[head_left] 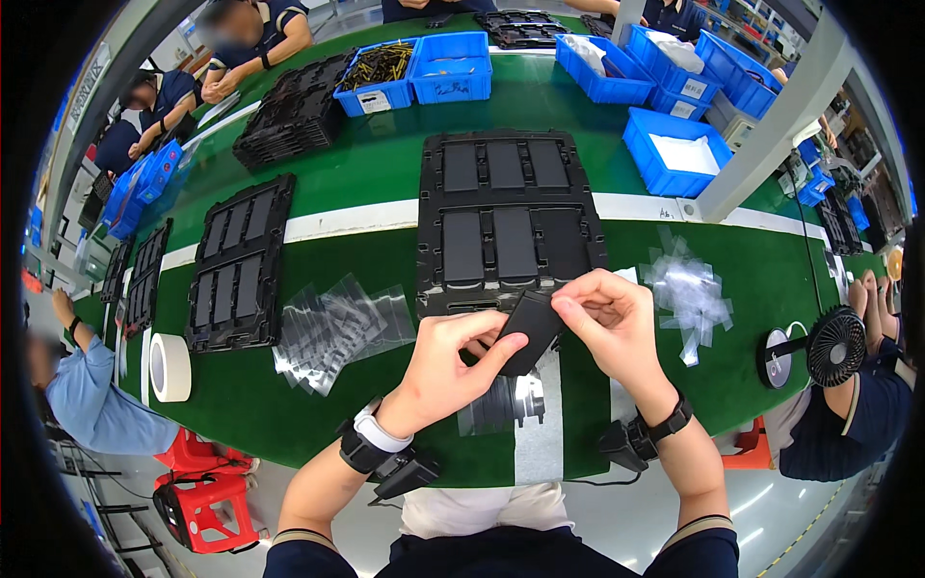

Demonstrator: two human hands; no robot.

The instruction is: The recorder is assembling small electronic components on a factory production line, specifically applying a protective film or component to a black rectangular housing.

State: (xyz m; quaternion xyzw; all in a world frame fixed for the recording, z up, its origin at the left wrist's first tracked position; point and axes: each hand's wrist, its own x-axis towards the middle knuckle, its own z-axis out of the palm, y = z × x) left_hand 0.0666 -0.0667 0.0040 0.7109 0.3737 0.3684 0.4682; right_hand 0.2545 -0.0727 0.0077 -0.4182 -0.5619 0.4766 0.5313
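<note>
A flat black rectangular block (531, 334) is held tilted over the near edge of the table. My left hand (450, 363) grips its left side between thumb and fingers. At its upper right corner, my right hand (612, 323) pinches with thumb and forefinger; whether a thin film lies between those fingertips I cannot tell. Just beyond my hands lies a black moulded tray (588, 207) with several similar blocks in its pockets; its near right pocket holds none. Below the held block, some dark strips in clear film (496, 409) rest on the table.
Clear plastic sleeves (332, 332) lie fanned out at left, and small clear film pieces (689, 289) are heaped at right. A tape roll (171, 368), another filled tray (236, 275), stacked trays (289, 116), blue bins (674, 154), a metal post (771, 125) and a small fan (834, 347) stand around.
</note>
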